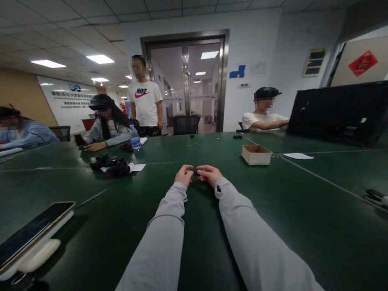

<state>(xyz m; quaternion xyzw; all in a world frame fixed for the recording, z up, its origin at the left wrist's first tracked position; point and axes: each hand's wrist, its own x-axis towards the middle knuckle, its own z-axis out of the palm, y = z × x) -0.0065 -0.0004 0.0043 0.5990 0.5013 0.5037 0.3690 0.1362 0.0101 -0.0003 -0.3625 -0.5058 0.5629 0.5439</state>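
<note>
Now your left hand (184, 175) and right hand (209, 173) meet fingertip to fingertip on the desk (289, 209), both pinching a small dark piece (195, 172), cardboard box (256, 154) at two o'clock.

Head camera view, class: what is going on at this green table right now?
A person in grey sleeves stretches both arms over the green table. The left hand and right hand meet and pinch a small dark object between the fingertips; what it is cannot be told. An open cardboard box sits to the right, a phone lies at the near left. Other people sit along the far side, and one stands near the door.
</note>
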